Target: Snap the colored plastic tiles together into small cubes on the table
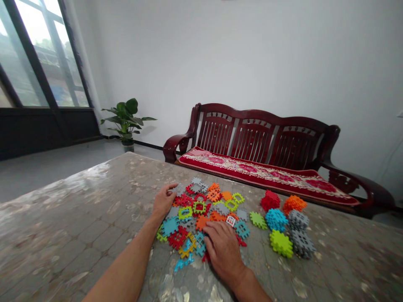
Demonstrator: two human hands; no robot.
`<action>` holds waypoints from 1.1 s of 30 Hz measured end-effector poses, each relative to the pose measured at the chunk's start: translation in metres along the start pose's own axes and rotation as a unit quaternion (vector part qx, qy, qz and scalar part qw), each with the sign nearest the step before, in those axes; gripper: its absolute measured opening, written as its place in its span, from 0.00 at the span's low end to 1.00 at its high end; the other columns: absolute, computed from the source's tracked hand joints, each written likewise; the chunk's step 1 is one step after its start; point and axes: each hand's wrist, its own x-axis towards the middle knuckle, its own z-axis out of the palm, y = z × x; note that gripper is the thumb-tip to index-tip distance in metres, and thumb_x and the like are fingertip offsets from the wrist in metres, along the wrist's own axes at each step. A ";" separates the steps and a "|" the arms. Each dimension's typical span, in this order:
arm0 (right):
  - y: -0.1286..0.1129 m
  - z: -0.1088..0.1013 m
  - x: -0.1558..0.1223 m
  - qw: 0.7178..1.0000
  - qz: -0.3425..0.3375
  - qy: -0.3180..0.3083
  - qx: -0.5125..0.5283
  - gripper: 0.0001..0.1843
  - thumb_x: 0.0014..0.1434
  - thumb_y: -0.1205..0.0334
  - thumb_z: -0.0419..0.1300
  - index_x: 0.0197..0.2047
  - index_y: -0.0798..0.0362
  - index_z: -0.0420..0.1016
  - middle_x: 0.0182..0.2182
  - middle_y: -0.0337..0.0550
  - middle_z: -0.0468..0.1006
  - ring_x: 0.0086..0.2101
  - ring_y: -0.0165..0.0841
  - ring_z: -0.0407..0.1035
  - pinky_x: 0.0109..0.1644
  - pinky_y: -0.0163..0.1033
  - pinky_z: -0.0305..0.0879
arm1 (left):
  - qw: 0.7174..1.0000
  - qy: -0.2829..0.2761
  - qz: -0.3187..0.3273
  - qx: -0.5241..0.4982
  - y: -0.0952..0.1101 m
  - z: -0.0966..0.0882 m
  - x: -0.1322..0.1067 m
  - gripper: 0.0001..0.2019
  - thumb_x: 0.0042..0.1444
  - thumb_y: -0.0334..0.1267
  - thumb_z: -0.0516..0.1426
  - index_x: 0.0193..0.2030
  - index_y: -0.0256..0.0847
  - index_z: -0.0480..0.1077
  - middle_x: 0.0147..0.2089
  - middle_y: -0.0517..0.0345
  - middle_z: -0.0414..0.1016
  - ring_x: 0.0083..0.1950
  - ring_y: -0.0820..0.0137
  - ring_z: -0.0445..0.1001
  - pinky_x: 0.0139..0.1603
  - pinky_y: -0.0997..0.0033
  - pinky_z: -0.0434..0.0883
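While left hand (163,201) curls loosely by mixed pieces (178,238), right hand (224,248) covers more, grip unclear; stacks (276,219) near table (78,209) far edge, likely separating colours.

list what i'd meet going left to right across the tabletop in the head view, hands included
Left hand → yellow piece → right hand → green piece just left of the blue stack → blue stack → nearer gray stack. Overlapping pieces and stacks are left out.
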 end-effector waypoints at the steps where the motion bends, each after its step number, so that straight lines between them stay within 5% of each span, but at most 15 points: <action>1: 0.001 0.000 0.000 1.000 0.000 0.005 0.002 0.14 0.61 0.68 0.59 0.49 0.46 0.75 0.48 0.41 0.79 0.49 0.41 0.69 0.58 0.51 0.61 | 1.000 0.010 -0.003 -0.002 0.001 0.000 0.000 0.20 0.52 0.36 0.55 0.52 0.41 0.75 0.48 0.54 0.81 0.42 0.66 0.78 0.50 0.64 0.74; 7: 0.023 -0.011 0.006 0.997 0.037 0.060 -0.025 0.13 0.64 0.68 0.54 0.48 0.47 0.76 0.47 0.41 0.80 0.48 0.38 0.70 0.56 0.46 0.61 | 0.996 0.072 -0.025 0.043 0.002 -0.001 0.000 0.19 0.53 0.33 0.55 0.52 0.40 0.76 0.45 0.53 0.80 0.42 0.66 0.77 0.52 0.64 0.73; 19: 0.061 -0.004 0.001 0.974 0.164 0.024 -0.152 0.21 0.63 0.62 0.55 0.58 0.53 0.72 0.58 0.51 0.72 0.58 0.45 0.63 0.62 0.51 0.57 | 0.993 0.052 0.000 0.104 -0.008 0.001 0.004 0.18 0.53 0.29 0.55 0.50 0.37 0.77 0.48 0.49 0.79 0.45 0.65 0.77 0.54 0.63 0.72; 33: 0.065 -0.005 0.000 0.975 0.175 0.007 -0.135 0.21 0.64 0.62 0.52 0.57 0.52 0.73 0.56 0.49 0.75 0.55 0.42 0.67 0.61 0.47 0.58 | 0.991 -0.005 0.066 0.115 -0.010 0.001 0.003 0.15 0.51 0.28 0.56 0.44 0.41 0.79 0.50 0.51 0.80 0.52 0.64 0.76 0.57 0.62 0.71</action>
